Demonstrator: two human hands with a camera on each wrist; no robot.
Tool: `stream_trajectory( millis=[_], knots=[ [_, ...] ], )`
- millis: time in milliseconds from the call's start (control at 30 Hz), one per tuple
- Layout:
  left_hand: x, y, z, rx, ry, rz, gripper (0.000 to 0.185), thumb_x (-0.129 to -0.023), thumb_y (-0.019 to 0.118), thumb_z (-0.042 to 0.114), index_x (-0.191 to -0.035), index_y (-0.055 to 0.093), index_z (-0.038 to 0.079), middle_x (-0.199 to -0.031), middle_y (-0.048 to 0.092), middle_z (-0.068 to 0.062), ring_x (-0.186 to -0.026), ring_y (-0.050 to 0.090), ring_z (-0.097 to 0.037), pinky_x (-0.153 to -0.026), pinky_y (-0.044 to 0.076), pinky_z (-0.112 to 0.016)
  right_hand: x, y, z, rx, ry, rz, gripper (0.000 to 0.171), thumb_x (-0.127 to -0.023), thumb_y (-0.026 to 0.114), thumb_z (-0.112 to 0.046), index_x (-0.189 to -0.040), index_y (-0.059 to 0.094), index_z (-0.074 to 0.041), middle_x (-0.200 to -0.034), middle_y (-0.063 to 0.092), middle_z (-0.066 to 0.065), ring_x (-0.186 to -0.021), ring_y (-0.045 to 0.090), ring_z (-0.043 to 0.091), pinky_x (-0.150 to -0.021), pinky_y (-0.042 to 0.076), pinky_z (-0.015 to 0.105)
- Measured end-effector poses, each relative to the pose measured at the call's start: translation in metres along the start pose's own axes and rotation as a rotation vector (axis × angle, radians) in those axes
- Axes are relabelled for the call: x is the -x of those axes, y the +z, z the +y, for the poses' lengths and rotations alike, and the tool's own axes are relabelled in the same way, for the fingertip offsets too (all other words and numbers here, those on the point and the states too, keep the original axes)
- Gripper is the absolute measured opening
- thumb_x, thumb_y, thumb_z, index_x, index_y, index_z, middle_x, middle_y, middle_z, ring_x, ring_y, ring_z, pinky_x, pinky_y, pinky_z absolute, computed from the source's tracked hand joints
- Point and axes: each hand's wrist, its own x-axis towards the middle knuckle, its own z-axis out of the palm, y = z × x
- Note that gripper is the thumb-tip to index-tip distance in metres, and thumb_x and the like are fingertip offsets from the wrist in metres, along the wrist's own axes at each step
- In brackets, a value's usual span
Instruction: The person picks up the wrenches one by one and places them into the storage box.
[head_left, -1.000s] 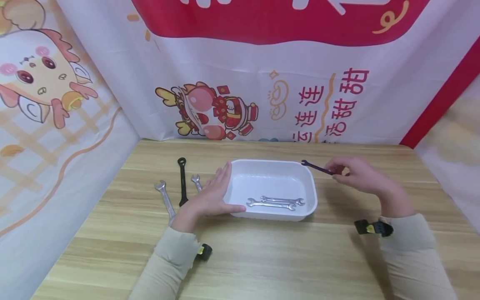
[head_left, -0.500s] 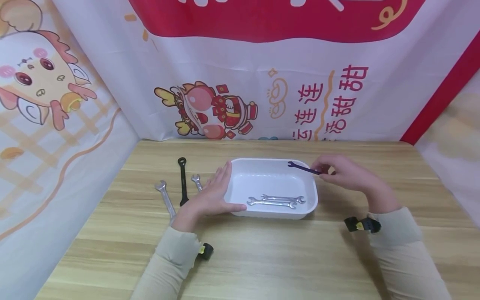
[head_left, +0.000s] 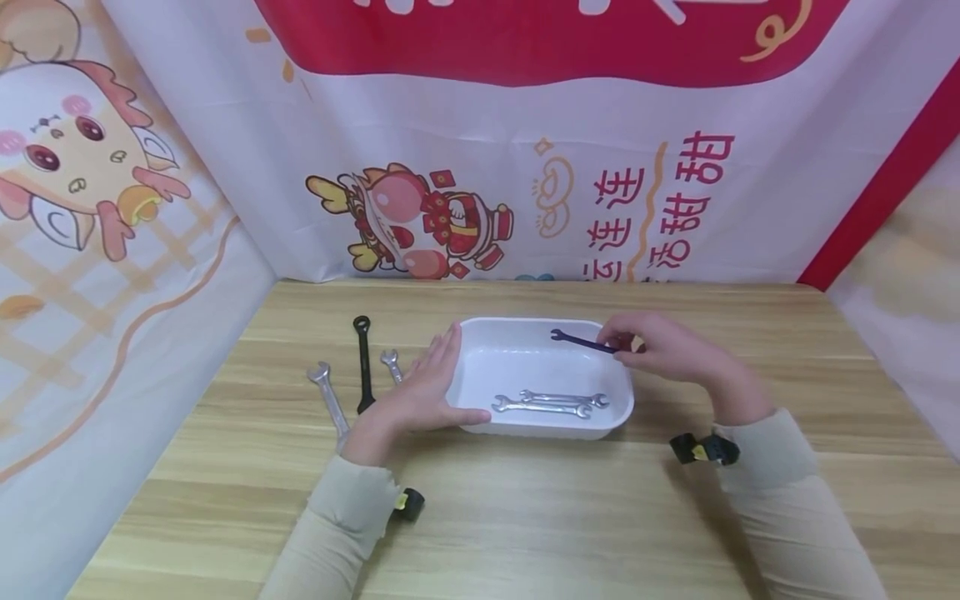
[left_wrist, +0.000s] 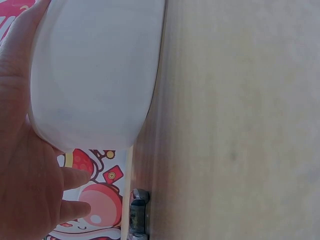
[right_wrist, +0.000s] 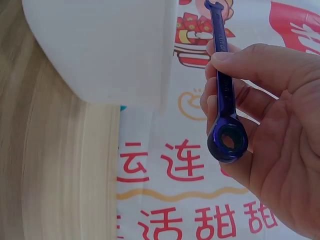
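My right hand (head_left: 663,350) pinches a dark blue-purple combination wrench (head_left: 581,340) between thumb and fingers. The wrench's open end points left over the back right of a white plastic bin (head_left: 540,432). In the right wrist view its ring end (right_wrist: 227,140) sticks out below the thumb. My left hand (head_left: 420,396) rests against the bin's left side, fingers straight along the wall and thumb at the front rim. Inside the bin, two silver open-end wrenches (head_left: 543,407) lie side by side near the front.
Left of the bin on the wooden table (head_left: 525,517) lie a black combination wrench (head_left: 365,367), a larger silver wrench (head_left: 332,400) and a small silver wrench (head_left: 392,363) partly behind my left hand. A printed cloth (head_left: 262,167) hangs behind the table.
My right hand has moved left with the blue-purple wrench, from beyond the bin's right rim to over its inside. The left hand and the bin have stayed put.
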Motion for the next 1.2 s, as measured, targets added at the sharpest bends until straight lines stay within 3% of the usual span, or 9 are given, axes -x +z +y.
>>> stream_trajectory(
  millis=[733, 1033, 1200],
  knots=[
    [0.0, 0.001, -0.001, 0.001, -0.006, 0.007, 0.132, -0.073, 0.075, 0.068, -0.158, -0.017, 0.027, -0.168, -0.012, 0.006, -0.157, -0.006, -0.023, -0.125, 0.007, -0.057, -0.028, 0.028, -0.015, -0.018, -0.078, -0.077, 0.027, -0.092, 0.066, -0.003, -0.117, 0.069, -0.013, -0.111, 0.07, 0.003, -0.097, 0.064, 0.016, -0.084, 0.058, 0.034],
    [0.0, 0.001, -0.001, 0.002, -0.001, 0.013, 0.132, -0.073, 0.075, 0.067, -0.159, -0.016, 0.025, -0.169, -0.012, 0.005, -0.157, -0.004, -0.025, -0.125, 0.008, -0.057, -0.043, 0.046, -0.013, 0.016, -0.165, -0.094, 0.024, -0.089, 0.068, -0.002, -0.111, 0.071, -0.012, -0.098, 0.069, -0.001, -0.088, 0.061, 0.01, -0.082, 0.057, 0.031],
    [0.0, 0.001, -0.001, 0.005, -0.002, 0.009, 0.132, -0.072, 0.075, 0.069, -0.158, -0.017, 0.027, -0.168, -0.012, 0.006, -0.157, -0.005, -0.023, -0.125, 0.007, -0.056, -0.046, 0.051, -0.012, 0.048, -0.155, -0.108, 0.024, -0.088, 0.069, -0.003, -0.11, 0.071, -0.012, -0.097, 0.069, -0.002, -0.089, 0.063, 0.01, -0.083, 0.057, 0.032]
  ],
)
